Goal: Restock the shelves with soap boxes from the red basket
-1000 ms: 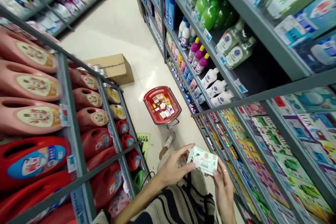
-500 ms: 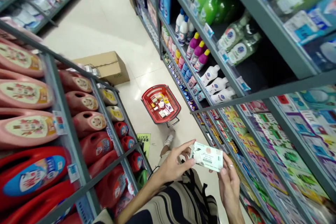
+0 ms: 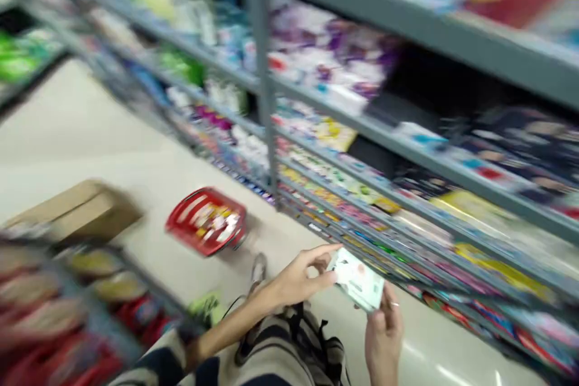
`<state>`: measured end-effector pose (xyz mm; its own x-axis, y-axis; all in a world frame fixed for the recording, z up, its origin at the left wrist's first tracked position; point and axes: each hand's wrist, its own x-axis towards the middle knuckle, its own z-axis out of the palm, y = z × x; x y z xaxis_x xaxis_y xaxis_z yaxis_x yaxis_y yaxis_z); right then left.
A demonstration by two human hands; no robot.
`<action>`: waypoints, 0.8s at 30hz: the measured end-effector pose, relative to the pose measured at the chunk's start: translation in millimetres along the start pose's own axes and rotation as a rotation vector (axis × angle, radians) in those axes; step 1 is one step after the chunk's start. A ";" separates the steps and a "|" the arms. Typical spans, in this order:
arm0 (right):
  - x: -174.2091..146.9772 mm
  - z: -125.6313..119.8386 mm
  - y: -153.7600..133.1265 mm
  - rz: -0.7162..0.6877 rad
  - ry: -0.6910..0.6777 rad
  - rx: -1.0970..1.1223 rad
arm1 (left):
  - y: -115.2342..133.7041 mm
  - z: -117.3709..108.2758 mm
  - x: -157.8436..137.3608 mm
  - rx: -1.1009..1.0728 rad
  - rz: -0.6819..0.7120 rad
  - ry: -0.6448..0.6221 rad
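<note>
A small pale green box (image 3: pixel 359 280) with a leaf print, like a boxed bar of soap, is held in front of my body. My left hand (image 3: pixel 303 276) pinches its left end between thumb and fingers. At the opposite end my right hand (image 3: pixel 384 322), with a ring on one finger, grips the lower right corner. The printed face is turned up towards me, slightly tilted; its lettering is blurred. On the floor ahead stands a red shopping basket (image 3: pixel 181 217) with several small boxes in it.
Shelving (image 3: pixel 265 72) full of packaged goods runs along the right side. A cardboard box (image 3: pixel 85 208) lies on the floor at left, beyond a shelf of red and pink bottles (image 3: pixel 58 325). A yellow-green floor sign (image 3: pixel 205 309) is near my foot (image 3: pixel 259 268).
My view has swung to the right and is blurred, so the basket and cardboard box appear further left. Both hands keep hold of the pale green box, which is tilted a little more.
</note>
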<state>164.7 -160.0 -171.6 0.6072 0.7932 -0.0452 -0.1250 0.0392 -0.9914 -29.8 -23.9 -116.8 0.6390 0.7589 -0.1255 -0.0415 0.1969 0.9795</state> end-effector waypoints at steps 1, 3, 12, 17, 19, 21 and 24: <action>-0.7 -20.2 -8.3 -0.031 0.012 0.036 | -0.2 26.8 8.3 0.014 0.002 -0.036; 5.5 -57.3 -28.9 -0.104 0.031 0.103 | 1.6 74.6 28.1 0.051 -0.007 -0.115; 55.5 -188.1 -91.1 -0.303 0.240 0.202 | 29.4 222.6 121.2 0.207 0.019 -0.376; 85.1 -221.0 -99.4 -0.295 0.290 0.150 | 20.0 260.3 176.0 0.093 0.013 -0.435; 100.2 -235.5 -107.9 -0.294 0.288 0.105 | 19.6 272.4 193.7 0.065 0.029 -0.446; 119.2 -251.6 -118.5 -0.295 0.260 0.052 | 22.9 282.7 207.4 0.051 0.051 -0.420; 155.3 -275.5 -135.2 -0.293 0.143 -0.013 | 30.8 295.5 222.1 0.021 0.069 -0.321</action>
<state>492.1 -209.5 -78.5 0.7199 0.6563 0.2261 0.0804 0.2447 -0.9663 337.8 -32.8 -68.0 0.8449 0.5350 -0.0057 -0.0798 0.1365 0.9874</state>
